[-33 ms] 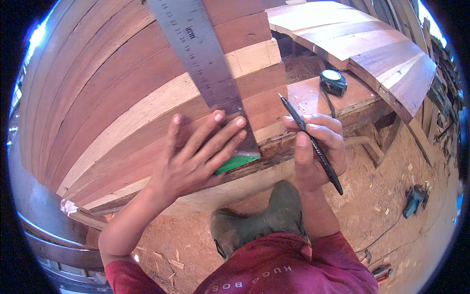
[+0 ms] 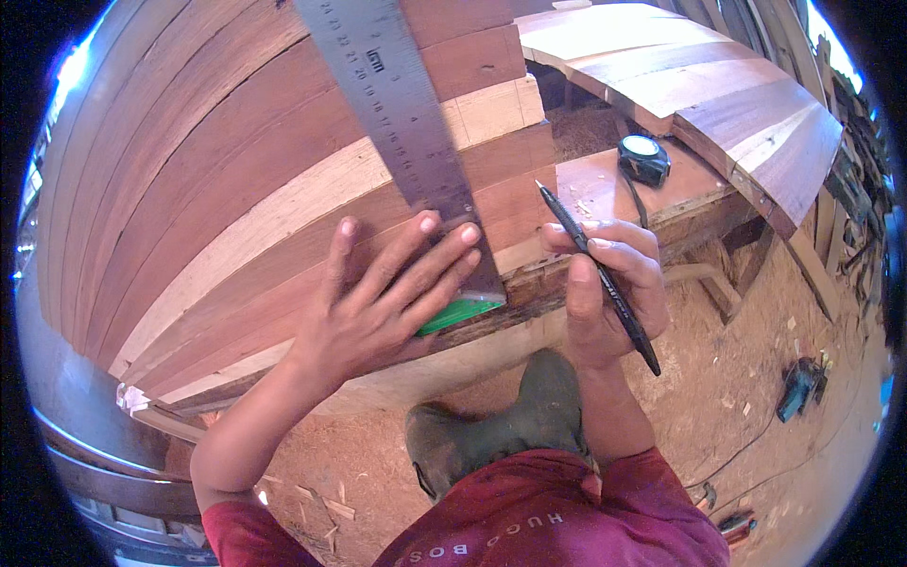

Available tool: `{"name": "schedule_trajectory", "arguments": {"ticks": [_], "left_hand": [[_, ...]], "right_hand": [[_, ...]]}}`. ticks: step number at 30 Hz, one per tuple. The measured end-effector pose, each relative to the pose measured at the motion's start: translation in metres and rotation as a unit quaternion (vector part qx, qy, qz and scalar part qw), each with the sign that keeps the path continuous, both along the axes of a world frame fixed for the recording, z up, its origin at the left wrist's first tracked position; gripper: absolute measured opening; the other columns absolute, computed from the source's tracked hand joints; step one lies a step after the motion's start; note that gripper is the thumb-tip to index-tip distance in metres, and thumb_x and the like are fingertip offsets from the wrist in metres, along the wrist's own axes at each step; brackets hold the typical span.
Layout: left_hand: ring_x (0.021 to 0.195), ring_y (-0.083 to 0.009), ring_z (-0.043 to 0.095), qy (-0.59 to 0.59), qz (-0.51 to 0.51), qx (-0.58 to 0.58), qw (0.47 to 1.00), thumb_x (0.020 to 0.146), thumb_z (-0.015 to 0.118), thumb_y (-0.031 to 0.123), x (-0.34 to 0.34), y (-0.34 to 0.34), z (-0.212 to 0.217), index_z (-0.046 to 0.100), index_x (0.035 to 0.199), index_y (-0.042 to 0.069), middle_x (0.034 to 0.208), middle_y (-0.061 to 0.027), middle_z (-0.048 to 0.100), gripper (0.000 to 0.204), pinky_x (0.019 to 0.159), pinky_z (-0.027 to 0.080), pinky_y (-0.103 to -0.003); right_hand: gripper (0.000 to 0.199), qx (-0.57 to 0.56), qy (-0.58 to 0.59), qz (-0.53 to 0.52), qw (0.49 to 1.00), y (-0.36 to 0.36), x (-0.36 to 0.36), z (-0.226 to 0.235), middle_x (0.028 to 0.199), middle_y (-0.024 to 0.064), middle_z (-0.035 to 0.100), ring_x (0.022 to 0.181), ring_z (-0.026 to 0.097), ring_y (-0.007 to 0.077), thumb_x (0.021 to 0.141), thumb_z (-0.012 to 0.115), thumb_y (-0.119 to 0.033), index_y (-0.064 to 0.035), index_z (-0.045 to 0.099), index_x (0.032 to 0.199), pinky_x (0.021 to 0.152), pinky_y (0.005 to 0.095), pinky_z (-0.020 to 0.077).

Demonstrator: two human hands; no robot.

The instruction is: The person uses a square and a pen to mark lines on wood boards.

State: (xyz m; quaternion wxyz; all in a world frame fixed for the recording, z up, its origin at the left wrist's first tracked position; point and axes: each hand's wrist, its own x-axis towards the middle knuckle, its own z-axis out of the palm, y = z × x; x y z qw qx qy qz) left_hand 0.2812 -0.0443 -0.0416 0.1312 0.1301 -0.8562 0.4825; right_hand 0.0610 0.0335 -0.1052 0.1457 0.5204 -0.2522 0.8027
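Observation:
Flat, with its fingers spread, my left hand (image 2: pixel 378 293) presses on a metal square across a panel of joined wooden planks (image 2: pixel 217 180). The square's steel blade (image 2: pixel 416 142) runs away from me over the planks, and its green handle (image 2: pixel 463 314) lies along the panel's near edge, partly under my fingers. To the right, my right hand (image 2: pixel 628 283) is closed on a black pen (image 2: pixel 618 300). The pen's tip points up and away, above the planks and to the right of the blade. Faint lines cross one pale plank beside the blade.
A black tape measure (image 2: pixel 644 161) rests on a board beyond my right hand. Farther right stands another curved plank panel (image 2: pixel 756 142). On the dirt floor lie a teal power tool (image 2: pixel 801 389) with its cord, a red-handled tool (image 2: pixel 737 525) and wood scraps (image 2: pixel 338 508).
The square has shifted slightly to the right across the planks, with my left hand moving along on it. My right hand and the pen have barely moved.

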Motion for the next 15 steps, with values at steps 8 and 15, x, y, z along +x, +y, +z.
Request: {"name": "schedule_trajectory", "arguments": {"ticks": [8, 15], "left_hand": [[0.152, -0.0236, 0.033, -0.001, -0.007, 0.035, 0.999, 0.071, 0.066, 0.070, -0.005, 0.001, 0.002, 0.046, 0.154, 0.034, 0.165, 0.0088, 0.037, 0.093, 0.124, 0.007, -0.069], [0.152, -0.0233, 0.033, -0.002, -0.014, 0.017, 1.000, 0.077, 0.061, 0.072, -0.007, -0.003, 0.000, 0.048, 0.153, 0.034, 0.164, 0.0095, 0.038, 0.086, 0.124, 0.005, -0.069]], "right_hand": [[0.020, 0.020, 0.019, -0.055, 0.998, -0.009, 0.007, -0.003, 0.105, 0.0180, 0.069, 0.093, 0.072, 0.0279, 0.087, 0.073, 0.000, -0.0013, 0.064, 0.105, 0.082, 0.0369, 0.0600], [0.019, -0.006, 0.003, -0.051, 0.999, -0.021, 0.012, 0.000, 0.103, 0.0185, 0.070, 0.092, 0.073, 0.0297, 0.087, 0.074, -0.001, -0.0010, 0.065, 0.103, 0.082, 0.0394, 0.0632]]}}
